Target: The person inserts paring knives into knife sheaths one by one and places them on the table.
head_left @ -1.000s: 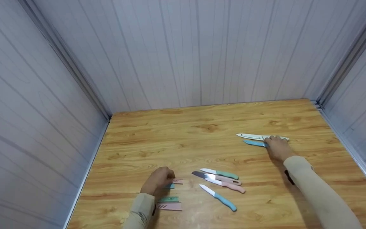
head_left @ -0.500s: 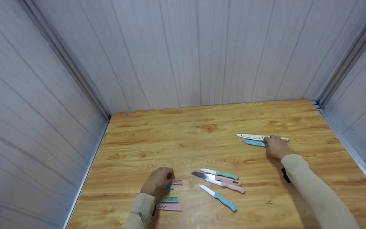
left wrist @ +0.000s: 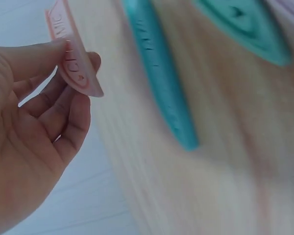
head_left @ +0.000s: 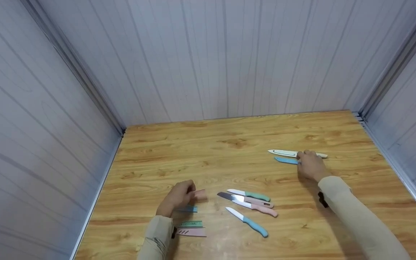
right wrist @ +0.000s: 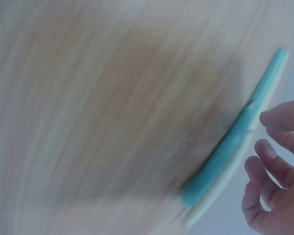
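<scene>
My left hand (head_left: 176,198) pinches a pink knife sheath (left wrist: 74,58) between thumb and fingers, held up off the table, its raised lettering facing the left wrist camera. Below it lie a blue sheath (head_left: 190,209), a green sheath (head_left: 192,224) and a wider pink sheath (head_left: 193,232). At the far right, my right hand (head_left: 312,167) hovers by a blue knife in its sheath (right wrist: 223,154) and a white sheathed knife (head_left: 282,153), side by side on the table. In the right wrist view its loosely bent fingers stand apart and hold nothing.
Between the hands lie bare-bladed knives: a green-handled one (head_left: 258,196), a pale pink one with a slotted handle (head_left: 260,202), a pink-handled one (head_left: 265,210) and a blue-handled one (head_left: 255,226). Pale panel walls enclose the wood-grain table (head_left: 179,155).
My left hand has lifted the pink sheath from beside the blue one. The blue sheathed knife has shifted slightly left along the white one, with my right hand moving a little left too.
</scene>
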A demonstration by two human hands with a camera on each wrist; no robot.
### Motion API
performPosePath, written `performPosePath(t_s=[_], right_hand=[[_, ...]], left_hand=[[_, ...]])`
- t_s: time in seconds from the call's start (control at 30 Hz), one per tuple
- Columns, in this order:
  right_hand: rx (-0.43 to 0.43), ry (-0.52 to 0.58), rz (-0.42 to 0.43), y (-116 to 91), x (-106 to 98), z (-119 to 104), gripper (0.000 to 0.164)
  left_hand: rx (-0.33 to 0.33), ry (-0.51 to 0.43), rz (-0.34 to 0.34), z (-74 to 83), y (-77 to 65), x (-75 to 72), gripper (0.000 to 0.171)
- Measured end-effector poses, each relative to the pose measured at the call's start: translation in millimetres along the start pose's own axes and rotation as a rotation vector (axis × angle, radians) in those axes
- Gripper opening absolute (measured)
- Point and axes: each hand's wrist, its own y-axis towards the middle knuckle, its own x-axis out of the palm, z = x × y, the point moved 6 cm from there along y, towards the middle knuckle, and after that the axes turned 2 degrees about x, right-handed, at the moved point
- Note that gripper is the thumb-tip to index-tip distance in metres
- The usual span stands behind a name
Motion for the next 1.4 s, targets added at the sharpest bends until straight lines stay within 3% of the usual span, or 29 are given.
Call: performPosePath(t_s=[0.17, 0.33, 0.5, 0.73, 0.97, 1.4], right_hand=[[-0.082, 0.039, 0.029, -8.2, 1.2, -33.2, 0.014], [-0.158, 0.079, -0.030, -25.9, 13.0, -73.8, 0.012], [-0.237, 0.082, -0.060, -45.8, 22.4, -111.4, 0.008], [-0.418, 0.117, -0.098, -73.5, 32.4, -151.0, 0.013], [-0.519, 0.070, -0.162, -86.2, 45.6, -166.4, 0.014], [-0.497, 0.004, -0.162, -89.9, 49.2, -170.4, 0.013]], left_hand=[[-0.012, -0.080, 0.011, 12.2, 2.6, -8.1, 0.006], [0.021, -0.060, 0.037, 26.2, 6.4, -11.4, 0.018], [0.033, -0.041, 0.059, 34.8, 11.8, -12.0, 0.019], [0.033, -0.103, 0.057, 41.7, 16.3, -13.0, 0.020], [-0.021, -0.236, 0.033, 42.8, 15.9, -13.1, 0.021], [-0.056, -0.221, 0.019, 38.9, 15.2, -9.4, 0.020]])
